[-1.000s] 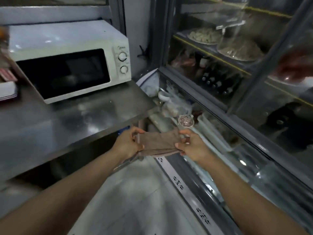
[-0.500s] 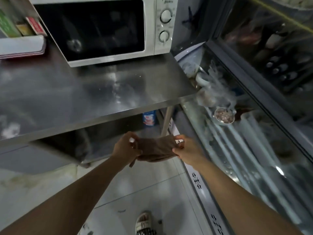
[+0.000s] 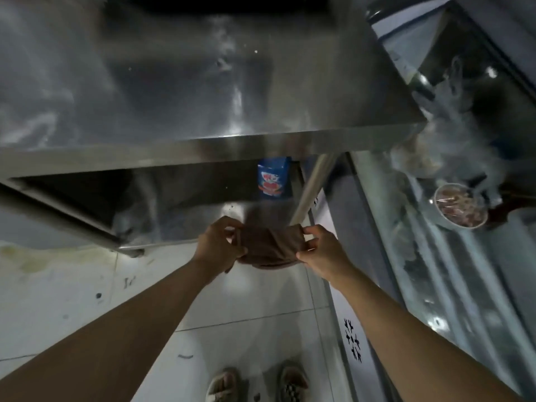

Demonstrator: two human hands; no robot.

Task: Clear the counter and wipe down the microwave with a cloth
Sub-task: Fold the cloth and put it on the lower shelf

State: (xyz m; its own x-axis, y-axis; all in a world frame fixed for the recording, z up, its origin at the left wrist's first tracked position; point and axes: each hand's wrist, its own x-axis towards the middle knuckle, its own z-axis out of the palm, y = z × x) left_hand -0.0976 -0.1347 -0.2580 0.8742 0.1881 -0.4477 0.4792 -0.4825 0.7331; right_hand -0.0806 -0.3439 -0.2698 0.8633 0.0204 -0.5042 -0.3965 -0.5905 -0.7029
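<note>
The view has tilted steeply downward over the last second: the microwave, visible above the counter half a second ago, is now out of frame, so its condition cannot be checked here. The stainless steel counter (image 3: 203,82) fills the upper half of the view, and the part that shows carries only smears and reflections; whether items remain on the rest of it cannot be told. Along the right side runs the glass-topped display freezer (image 3: 435,285), with a round bowl (image 3: 461,205) of reddish contents visible through the glass. Below the counter edge, the lower shelf (image 3: 179,207) holds a blue packet (image 3: 272,181) standing near the table leg. White floor tiles (image 3: 246,329) and the person's two slippers (image 3: 256,382) occupy the bottom of the frame. The brown cloth (image 3: 269,248) remains held in the air below and in front of the counter edge, touching no surface, and now looks more bunched than before. The left hand (image 3: 216,243) pinches its left edge with curled fingers; the right hand (image 3: 320,252) pinches its right edge between thumb and fingertips. Judged from this, the person is folding or gathering the cloth into a wiping pad, and wiping of the microwave has not yet begun.
</note>
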